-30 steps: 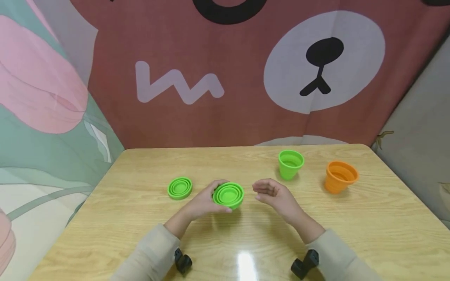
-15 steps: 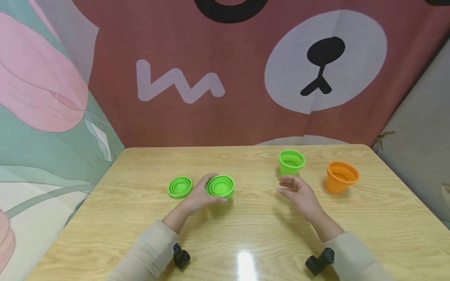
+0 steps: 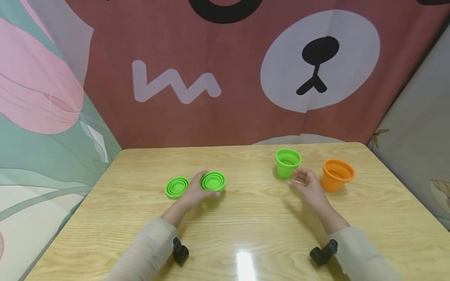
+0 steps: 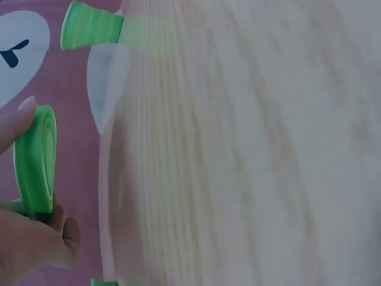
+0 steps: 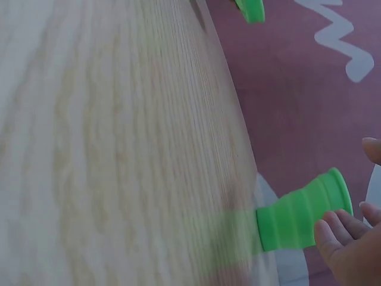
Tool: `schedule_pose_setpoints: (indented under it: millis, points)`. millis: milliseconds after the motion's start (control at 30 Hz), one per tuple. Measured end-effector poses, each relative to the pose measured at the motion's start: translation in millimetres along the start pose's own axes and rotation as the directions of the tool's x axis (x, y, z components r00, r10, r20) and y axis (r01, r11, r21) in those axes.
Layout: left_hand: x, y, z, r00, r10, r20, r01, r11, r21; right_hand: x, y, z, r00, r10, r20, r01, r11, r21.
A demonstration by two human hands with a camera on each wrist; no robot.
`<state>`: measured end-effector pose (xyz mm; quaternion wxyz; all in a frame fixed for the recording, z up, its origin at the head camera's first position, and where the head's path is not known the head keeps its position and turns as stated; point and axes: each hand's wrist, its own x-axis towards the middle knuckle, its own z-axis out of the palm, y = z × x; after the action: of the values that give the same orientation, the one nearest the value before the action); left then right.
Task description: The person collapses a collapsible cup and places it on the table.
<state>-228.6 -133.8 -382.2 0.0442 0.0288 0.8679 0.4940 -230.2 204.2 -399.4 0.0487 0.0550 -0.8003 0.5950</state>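
My left hand (image 3: 194, 194) grips a green collapsible cup (image 3: 213, 182), folded into rings, between thumb and fingers, and holds it a little above the table. In the left wrist view this folded cup (image 4: 37, 161) appears edge-on as a thick disc. A second folded green cup (image 3: 177, 187) lies flat just left of that hand. My right hand (image 3: 312, 192) is at the front right of an extended green cup (image 3: 287, 163), fingers loosely bent and holding nothing. The right wrist view shows fingertips overlapping the extended cup (image 5: 297, 214); contact is unclear.
An extended orange cup (image 3: 336, 175) stands upright right of my right hand. The wooden table (image 3: 225, 234) ends at a back edge against a curtain (image 3: 183, 125) printed with a bear face. Black wrist cameras sit at both cuffs.
My left hand has carried the folded green cup leftward and slightly back, near the other folded one. My right hand has moved right, to beside the extended green cup.
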Motion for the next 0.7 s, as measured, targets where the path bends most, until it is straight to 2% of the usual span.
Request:
schedule_pose_setpoints:
  millis: [100, 233, 467, 700]
  points:
    - [3.0, -4.4, -1.4, 1.000, -0.011, -0.010, 0.011, 1.000, -0.001, 11.0, 20, -3, 1.000, 0.007, -0.028, -0.008, 1.000, -0.020]
    - [6.1, -8.7, -3.1, 1.000, -0.019, -0.015, 0.019, 1.000, 0.004, 13.8, 17, -5, 0.997, 0.067, -0.042, -0.067, 0.998, -0.010]
    - [10.9, -13.8, -6.0, 0.999, -0.042, -0.013, 0.043, 0.998, 0.038, 11.2, -13, -8, 0.988, 0.156, -0.022, -0.156, 0.988, -0.013]
    - [14.2, -17.6, -5.5, 0.999, -0.043, 0.018, 0.041, 0.996, 0.075, 21.7, -8, -11, 0.983, 0.180, -0.020, -0.181, 0.982, -0.049]
